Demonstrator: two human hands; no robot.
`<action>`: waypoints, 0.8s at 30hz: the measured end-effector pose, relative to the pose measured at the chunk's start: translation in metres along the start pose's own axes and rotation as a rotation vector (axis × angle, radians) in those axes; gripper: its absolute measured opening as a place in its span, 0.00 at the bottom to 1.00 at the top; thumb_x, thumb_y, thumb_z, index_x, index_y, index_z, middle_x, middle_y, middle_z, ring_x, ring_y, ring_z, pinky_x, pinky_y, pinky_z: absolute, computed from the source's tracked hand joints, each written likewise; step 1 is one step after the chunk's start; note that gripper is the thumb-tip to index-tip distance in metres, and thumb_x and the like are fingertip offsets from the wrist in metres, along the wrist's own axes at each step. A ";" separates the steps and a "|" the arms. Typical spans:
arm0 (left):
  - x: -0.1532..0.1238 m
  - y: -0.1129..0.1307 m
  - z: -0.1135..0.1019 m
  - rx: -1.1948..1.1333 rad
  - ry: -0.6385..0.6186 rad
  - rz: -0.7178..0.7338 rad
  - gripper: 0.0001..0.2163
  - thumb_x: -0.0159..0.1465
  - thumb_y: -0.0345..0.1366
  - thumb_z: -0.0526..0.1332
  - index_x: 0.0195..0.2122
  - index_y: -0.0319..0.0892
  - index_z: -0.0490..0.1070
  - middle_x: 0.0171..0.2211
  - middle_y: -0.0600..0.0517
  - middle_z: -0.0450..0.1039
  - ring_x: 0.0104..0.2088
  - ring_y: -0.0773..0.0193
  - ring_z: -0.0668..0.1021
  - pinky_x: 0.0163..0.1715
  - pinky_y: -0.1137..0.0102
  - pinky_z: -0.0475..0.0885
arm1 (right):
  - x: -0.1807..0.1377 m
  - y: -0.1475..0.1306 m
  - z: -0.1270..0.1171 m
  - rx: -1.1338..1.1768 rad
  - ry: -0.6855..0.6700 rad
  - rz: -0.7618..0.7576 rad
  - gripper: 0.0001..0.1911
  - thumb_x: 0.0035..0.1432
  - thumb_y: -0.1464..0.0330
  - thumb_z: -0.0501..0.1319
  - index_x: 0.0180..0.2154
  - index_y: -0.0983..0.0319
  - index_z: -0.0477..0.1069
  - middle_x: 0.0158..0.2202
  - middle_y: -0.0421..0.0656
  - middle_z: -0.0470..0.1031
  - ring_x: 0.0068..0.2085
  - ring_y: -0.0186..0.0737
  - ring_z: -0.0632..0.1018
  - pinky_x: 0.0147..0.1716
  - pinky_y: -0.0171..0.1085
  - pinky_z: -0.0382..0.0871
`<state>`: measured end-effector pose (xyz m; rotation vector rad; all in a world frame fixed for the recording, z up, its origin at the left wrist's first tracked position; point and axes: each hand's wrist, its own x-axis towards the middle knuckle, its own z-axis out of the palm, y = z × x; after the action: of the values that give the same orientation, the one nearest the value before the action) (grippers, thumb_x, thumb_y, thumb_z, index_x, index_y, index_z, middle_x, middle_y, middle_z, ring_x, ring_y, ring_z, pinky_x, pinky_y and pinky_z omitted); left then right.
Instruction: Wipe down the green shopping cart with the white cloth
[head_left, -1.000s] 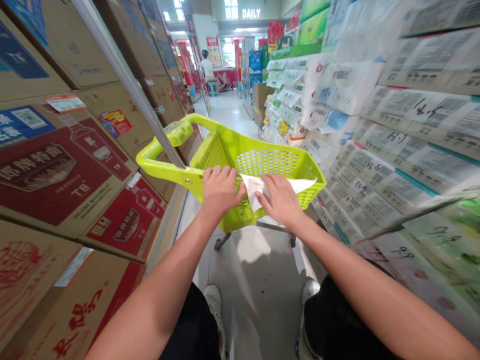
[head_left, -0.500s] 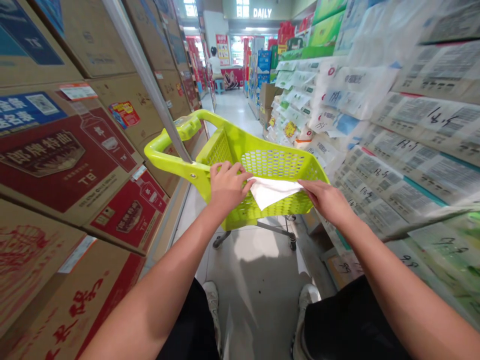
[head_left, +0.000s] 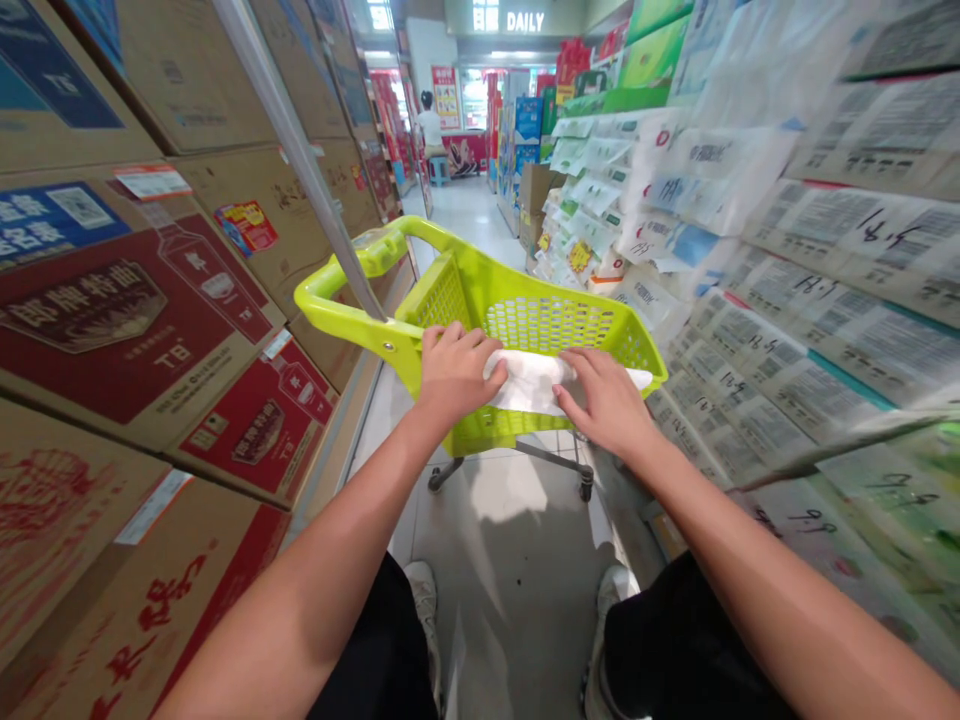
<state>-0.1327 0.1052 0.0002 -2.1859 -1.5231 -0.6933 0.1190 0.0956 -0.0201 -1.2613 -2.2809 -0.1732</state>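
Pressing crumpled white paper (head_left: pixel 531 382) on perforated plastic basket (head_left: pixel 525 318)

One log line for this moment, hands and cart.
left hand: on white paper at cart rim | right hand: flat on white paper | green cart: in aisle | boxes left, packs right

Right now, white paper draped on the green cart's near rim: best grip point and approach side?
Judging by its pose, pinch the white paper at its free right end, which pokes out past the right hand along the cart rim. Come from the right and above: the left hand pins the left end, and the middle lies flat on the green cart's rim.
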 end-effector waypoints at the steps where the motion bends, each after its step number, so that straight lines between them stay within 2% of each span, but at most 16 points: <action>1: 0.000 0.000 -0.001 -0.004 0.007 -0.003 0.15 0.70 0.45 0.56 0.48 0.49 0.79 0.43 0.46 0.81 0.48 0.45 0.73 0.52 0.47 0.58 | 0.005 -0.005 0.006 0.013 0.002 -0.012 0.29 0.71 0.53 0.50 0.63 0.65 0.65 0.62 0.55 0.70 0.62 0.55 0.69 0.62 0.49 0.61; 4: -0.001 0.001 -0.002 -0.011 0.026 -0.005 0.17 0.70 0.44 0.54 0.53 0.48 0.76 0.45 0.45 0.80 0.48 0.45 0.73 0.53 0.47 0.58 | 0.019 -0.024 0.019 0.031 0.031 -0.033 0.29 0.73 0.54 0.49 0.63 0.65 0.65 0.62 0.54 0.70 0.62 0.53 0.69 0.63 0.47 0.59; 6: -0.002 0.001 -0.003 0.015 0.028 0.002 0.17 0.70 0.43 0.53 0.54 0.46 0.76 0.45 0.43 0.79 0.48 0.45 0.73 0.54 0.48 0.59 | 0.027 -0.037 0.024 0.027 0.040 -0.027 0.29 0.74 0.52 0.46 0.63 0.64 0.66 0.61 0.54 0.72 0.61 0.53 0.70 0.61 0.45 0.59; 11: -0.006 -0.005 -0.005 0.144 0.018 0.024 0.16 0.71 0.45 0.52 0.42 0.44 0.77 0.40 0.41 0.76 0.47 0.44 0.72 0.51 0.48 0.60 | 0.038 -0.047 0.027 -0.084 -0.081 0.077 0.30 0.74 0.48 0.42 0.53 0.63 0.71 0.49 0.54 0.79 0.52 0.55 0.75 0.51 0.44 0.59; 15: -0.005 -0.013 -0.005 0.161 0.018 0.005 0.16 0.71 0.45 0.52 0.39 0.45 0.76 0.39 0.41 0.75 0.47 0.44 0.72 0.49 0.49 0.61 | 0.033 -0.030 0.022 -0.164 -0.140 0.128 0.29 0.74 0.49 0.42 0.48 0.62 0.72 0.47 0.53 0.80 0.49 0.53 0.76 0.46 0.43 0.58; 24: 0.000 -0.012 0.000 0.128 0.041 -0.079 0.19 0.71 0.48 0.51 0.36 0.44 0.77 0.38 0.41 0.77 0.46 0.44 0.71 0.50 0.48 0.60 | 0.004 0.034 0.015 -0.266 -0.163 0.186 0.25 0.74 0.51 0.45 0.43 0.62 0.71 0.43 0.51 0.79 0.45 0.51 0.76 0.40 0.42 0.55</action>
<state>-0.1443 0.1097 0.0006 -2.0158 -1.5946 -0.6422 0.1399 0.1229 -0.0358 -1.6703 -2.3157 -0.3258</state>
